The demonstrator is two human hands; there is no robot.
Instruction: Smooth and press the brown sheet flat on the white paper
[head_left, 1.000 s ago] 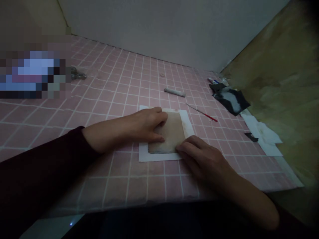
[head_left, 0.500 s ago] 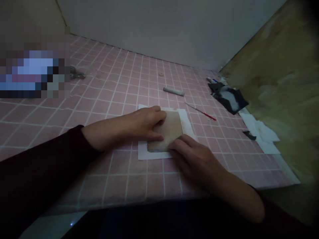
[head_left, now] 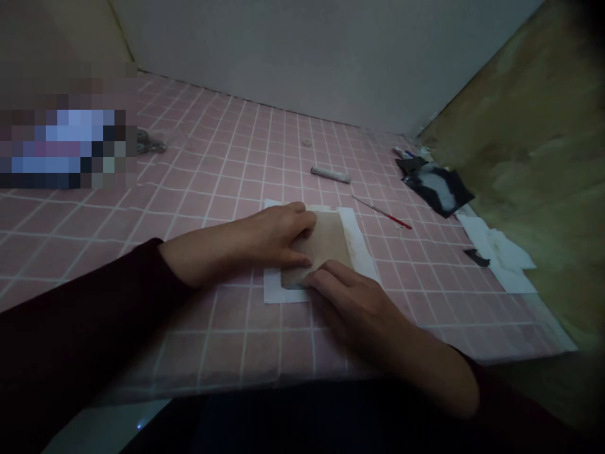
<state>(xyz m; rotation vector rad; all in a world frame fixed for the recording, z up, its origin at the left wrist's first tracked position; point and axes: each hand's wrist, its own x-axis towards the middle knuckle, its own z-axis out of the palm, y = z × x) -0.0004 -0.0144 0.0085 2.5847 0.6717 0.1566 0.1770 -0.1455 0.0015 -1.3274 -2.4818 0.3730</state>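
A tan, roughly rectangular sheet (head_left: 327, 239) lies on a white paper (head_left: 278, 295) near the front of the table. My left hand (head_left: 283, 234) rests on the tan sheet's left side, thumb and fingers apart. At the sheet's lower part is my right hand (head_left: 352, 296), its thumb and forefinger pressed together; whatever is between them is hidden. The sheet's lower right corner is covered by this hand.
On the pink checked tablecloth (head_left: 212, 183) are a grey tube (head_left: 331, 175), a thin red-handled tool (head_left: 399, 222) and a small pale ring (head_left: 307, 143). Black pieces (head_left: 442, 192) and white papers (head_left: 503, 249) lie along the right wall. The left background is pixelated.
My right hand has moved left along the lower part of the tan sheet. The sheet's right edge, lifted or folded before, now shows flatter. My left hand stays on the sheet.
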